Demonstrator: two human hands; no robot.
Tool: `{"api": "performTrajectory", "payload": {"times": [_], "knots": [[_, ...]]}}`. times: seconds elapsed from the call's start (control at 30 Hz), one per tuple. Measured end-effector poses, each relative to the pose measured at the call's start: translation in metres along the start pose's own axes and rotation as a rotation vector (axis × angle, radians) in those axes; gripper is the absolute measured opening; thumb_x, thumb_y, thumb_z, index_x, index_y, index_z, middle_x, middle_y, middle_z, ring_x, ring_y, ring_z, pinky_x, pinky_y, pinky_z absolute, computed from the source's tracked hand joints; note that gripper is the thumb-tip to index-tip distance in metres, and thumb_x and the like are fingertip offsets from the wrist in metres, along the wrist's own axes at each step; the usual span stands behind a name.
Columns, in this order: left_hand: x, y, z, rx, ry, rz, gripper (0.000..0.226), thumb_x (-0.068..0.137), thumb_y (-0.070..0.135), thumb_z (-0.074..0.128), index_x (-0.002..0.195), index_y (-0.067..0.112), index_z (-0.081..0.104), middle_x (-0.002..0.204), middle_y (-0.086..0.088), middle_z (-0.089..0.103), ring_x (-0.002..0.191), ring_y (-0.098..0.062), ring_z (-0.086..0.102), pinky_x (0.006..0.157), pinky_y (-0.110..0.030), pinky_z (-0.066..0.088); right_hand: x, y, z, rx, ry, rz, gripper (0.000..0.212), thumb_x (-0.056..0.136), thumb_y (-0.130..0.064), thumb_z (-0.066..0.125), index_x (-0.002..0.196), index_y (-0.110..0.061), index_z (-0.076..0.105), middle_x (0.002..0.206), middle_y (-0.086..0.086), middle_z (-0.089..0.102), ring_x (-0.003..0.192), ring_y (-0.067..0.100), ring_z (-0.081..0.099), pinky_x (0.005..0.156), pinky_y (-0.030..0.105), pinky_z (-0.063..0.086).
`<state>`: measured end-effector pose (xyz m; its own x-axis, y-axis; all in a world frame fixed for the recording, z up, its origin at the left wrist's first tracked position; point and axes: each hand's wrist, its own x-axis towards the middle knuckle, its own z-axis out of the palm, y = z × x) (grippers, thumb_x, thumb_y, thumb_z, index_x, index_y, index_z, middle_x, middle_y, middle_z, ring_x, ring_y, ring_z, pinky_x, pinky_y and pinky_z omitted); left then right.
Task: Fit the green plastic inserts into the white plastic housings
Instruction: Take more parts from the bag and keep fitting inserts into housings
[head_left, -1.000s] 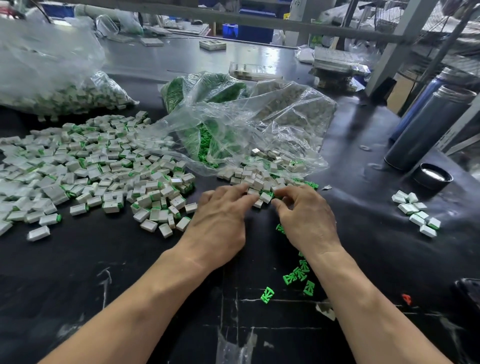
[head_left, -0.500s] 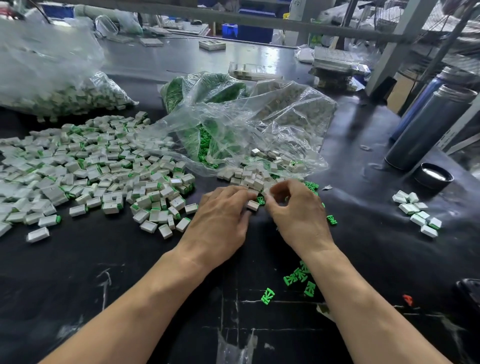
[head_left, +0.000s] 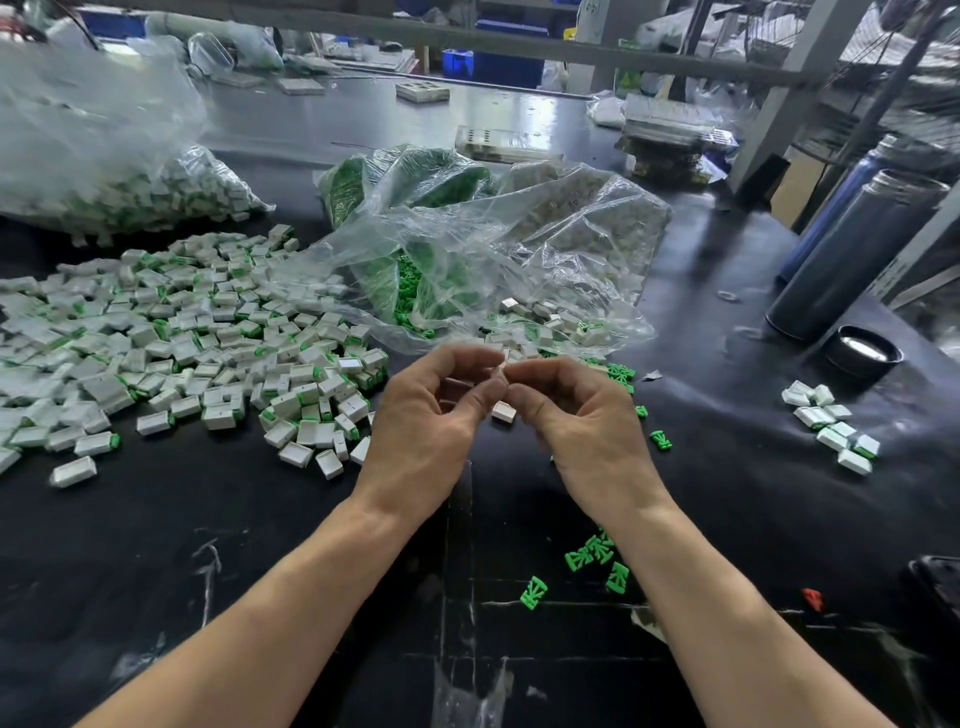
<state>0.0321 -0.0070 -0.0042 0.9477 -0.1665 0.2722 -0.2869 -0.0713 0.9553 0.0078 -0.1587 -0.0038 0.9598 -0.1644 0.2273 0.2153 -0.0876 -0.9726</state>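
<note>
Both hands (head_left: 506, 415) lifted off table (head_left: 260, 545), fingertips together pinching a blurred white housing (head_left: 497, 373)

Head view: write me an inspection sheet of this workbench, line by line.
Surface: black table, scuffed with white marks.
Job's things: large pile of white housings on the left, many showing green; loose green inserts near the right forearm; clear bags holding more parts.
Clutter: small cluster of housings far right; black cap; two metal flasks.
Grippers: left hand and right hand are raised, fingertips meeting on a small white part, blurred.
Cables: nothing seen.
Surroundings: shelving frame, blue bins behind.
</note>
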Motion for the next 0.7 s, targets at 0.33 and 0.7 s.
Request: {"api": "performTrajectory", "payload": {"times": [0.33, 0.7], "knots": [[0.001, -0.002, -0.002, 0.305, -0.014, 0.202, 0.033, 0.089, 0.012, 0.079, 0.115, 0.031, 0.073, 0.106, 0.016, 0.068, 0.086, -0.007, 0.071, 0.079, -0.029, 0.060, -0.003, -0.003, -0.002, -0.063, -0.025, 0.032, 0.005, 0.097, -0.017, 0.072, 0.094, -0.020, 0.075, 0.067, -0.017, 0.068, 0.059, -0.004, 0.060, 0.056, 0.010, 0.044], [0.005, -0.010, -0.011, 0.080, 0.025, -0.034, 0.015, 0.075, 0.043, 0.081, 0.086, 0.033, 0.076, 0.081, 0.009, 0.075, 0.064, -0.010, 0.068, 0.059, -0.019, 0.054, 0.008, -0.003, -0.049, -0.767, 0.057, 0.261, 0.010, 0.089, -0.039, 0.077, 0.080, -0.034, 0.076, 0.064, -0.016, 0.065, 0.067, 0.006, 0.060, 0.073, 0.031, 0.051]]}}
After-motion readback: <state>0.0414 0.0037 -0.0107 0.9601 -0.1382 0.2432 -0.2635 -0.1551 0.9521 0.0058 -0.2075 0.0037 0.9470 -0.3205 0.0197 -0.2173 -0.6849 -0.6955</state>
